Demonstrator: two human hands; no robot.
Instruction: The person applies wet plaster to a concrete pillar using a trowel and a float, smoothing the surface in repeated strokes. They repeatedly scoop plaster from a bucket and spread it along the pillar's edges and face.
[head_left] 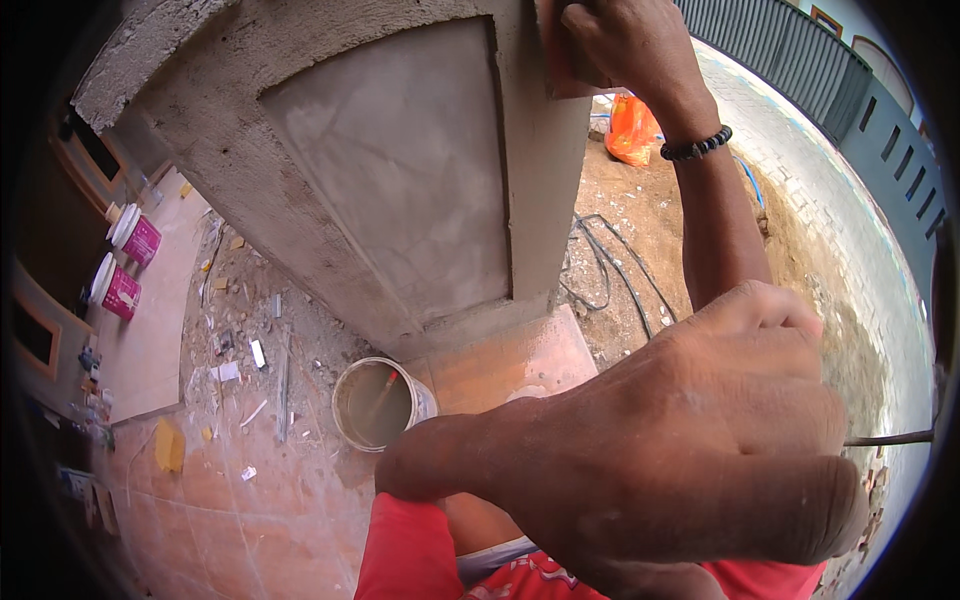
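Observation:
A grey plastered pillar [545,200] with a recessed smooth panel [400,170] stands in front of me. My right hand [635,45], with a dark beaded bracelet [697,146] at the wrist, grips a flat reddish-brown board [567,60] against the pillar's right edge. Large in the foreground, my left hand [690,440] is closed in a fist. A thin dark rod [890,439] sticks out beyond its fingers; the rest of what it holds is hidden. Below the pillar sits a white bucket [427,398] of grey wet mix, a red-tipped stick [384,388] leaning inside.
Two white-and-pink pails [122,297] stand at the left, near a yellow sponge-like block [169,446]. Rubble and scraps litter the tiled floor [240,530]. On the right are a black hose [610,260], an orange plastic bag [630,130] and a grey fence [780,60].

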